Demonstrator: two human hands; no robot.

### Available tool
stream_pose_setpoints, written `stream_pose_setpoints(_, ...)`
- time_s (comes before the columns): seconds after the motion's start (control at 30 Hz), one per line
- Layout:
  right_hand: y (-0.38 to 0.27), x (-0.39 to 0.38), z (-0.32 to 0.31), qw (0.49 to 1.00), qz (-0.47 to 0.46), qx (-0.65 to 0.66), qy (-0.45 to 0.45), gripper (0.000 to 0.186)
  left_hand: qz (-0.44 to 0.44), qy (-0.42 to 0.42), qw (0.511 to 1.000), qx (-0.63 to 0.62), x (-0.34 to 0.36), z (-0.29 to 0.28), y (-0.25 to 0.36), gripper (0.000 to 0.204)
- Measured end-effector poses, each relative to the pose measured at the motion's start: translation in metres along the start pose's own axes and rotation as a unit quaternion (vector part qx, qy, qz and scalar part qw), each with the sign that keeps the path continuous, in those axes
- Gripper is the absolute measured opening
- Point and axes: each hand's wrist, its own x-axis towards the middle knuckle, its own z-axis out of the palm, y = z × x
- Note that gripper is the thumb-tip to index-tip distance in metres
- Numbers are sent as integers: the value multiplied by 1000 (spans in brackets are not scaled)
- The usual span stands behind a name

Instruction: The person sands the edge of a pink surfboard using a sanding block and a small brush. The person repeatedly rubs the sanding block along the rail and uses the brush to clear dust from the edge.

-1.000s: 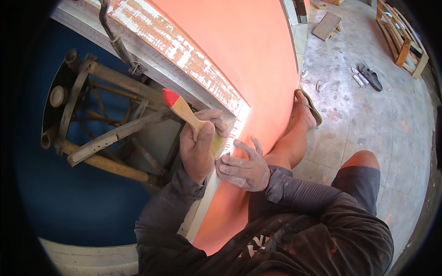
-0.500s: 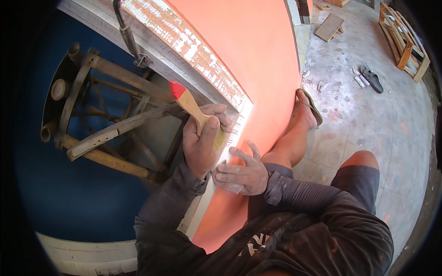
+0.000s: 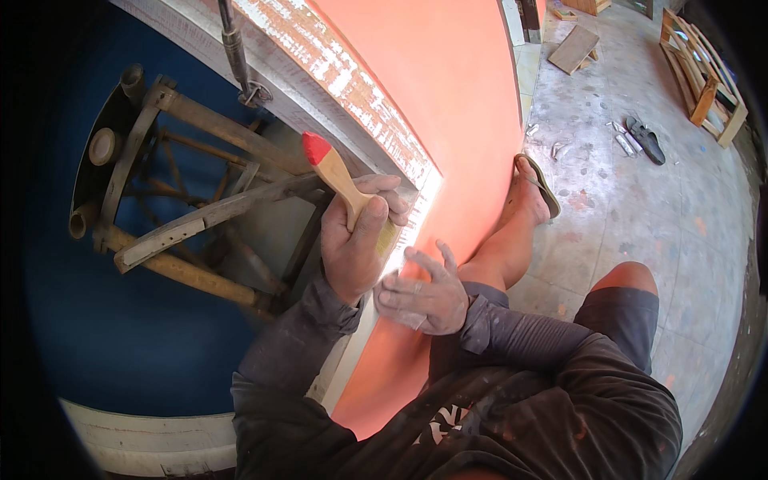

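Note:
My left hand [image 3: 352, 240] is closed round a paintbrush [image 3: 340, 182]. The brush has a bare wooden handle with a red tip, which points up and to the left; its bristle end is down by the white frame edge, partly hidden by my hand. Lower and to the right, my dusty right hand [image 3: 430, 298] lies over the white window frame [image 3: 352, 352]. Its thumb and fingers press a small pale sheet [image 3: 408, 320], like sandpaper, against the frame's edge. Most of that sheet is hidden under the fingers.
Left of the frame stands a wooden and bamboo structure [image 3: 200, 216] against dark blue. A metal window stay [image 3: 234, 56] hangs near the patchy white frame top. The orange wall [image 3: 400, 80] runs beside my leg. Farther right are a dark sandal [image 3: 646, 142] and a wooden rack [image 3: 704, 80].
My left hand and the brush have shifted slightly right. My right hand has moved slightly up along the frame edge, still pressing the sheet. The view has shifted a little too.

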Motion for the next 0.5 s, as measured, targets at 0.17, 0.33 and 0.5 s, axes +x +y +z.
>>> stream_pose_setpoints(0.17,20,18,-13,993,111,-32,4,37,2,-6,1000,-6,0,-1,-2,29)
stream_pose_setpoints(0.33,-19,-11,6,999,9,5,-32,42,6,-11,1000,12,-5,-3,-1,30)
stream_pose_setpoints(0.5,-2,-6,4,1000,-7,-5,8,42,-10,2,1000,-2,-8,2,0,30)
